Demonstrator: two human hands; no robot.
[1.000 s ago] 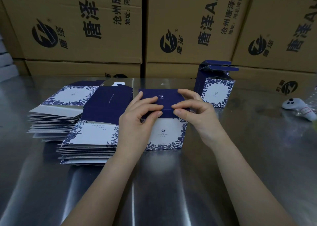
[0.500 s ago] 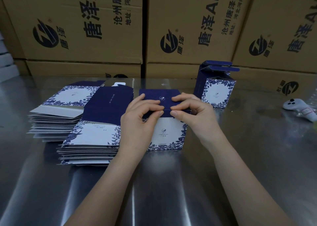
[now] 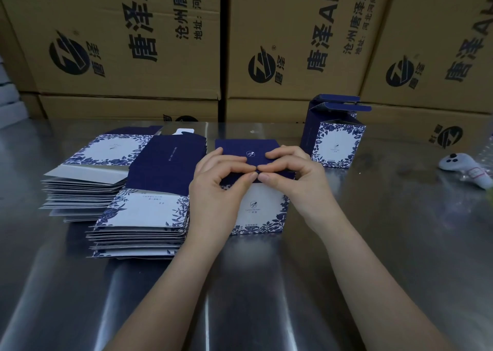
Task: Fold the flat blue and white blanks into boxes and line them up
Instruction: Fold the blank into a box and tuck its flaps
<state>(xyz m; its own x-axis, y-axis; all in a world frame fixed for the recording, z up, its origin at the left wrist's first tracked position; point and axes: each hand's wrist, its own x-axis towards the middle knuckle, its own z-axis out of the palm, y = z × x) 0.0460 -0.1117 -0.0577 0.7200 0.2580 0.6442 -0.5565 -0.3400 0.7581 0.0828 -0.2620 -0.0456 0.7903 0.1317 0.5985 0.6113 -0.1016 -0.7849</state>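
Box (image 3: 262,209) lid edge pinched by left hand (image 3: 216,190), right hand (image 3: 298,180); stack (image 3: 144,214) beside.

Light: dim, cool, from above | Glare: pale streaks along the brushed steel table (image 3: 240,310) | Shadows: soft, faint | Focus: centre sharp | Edges: wide-angle bowing of the brown printed cardboard cartons (image 3: 128,65)
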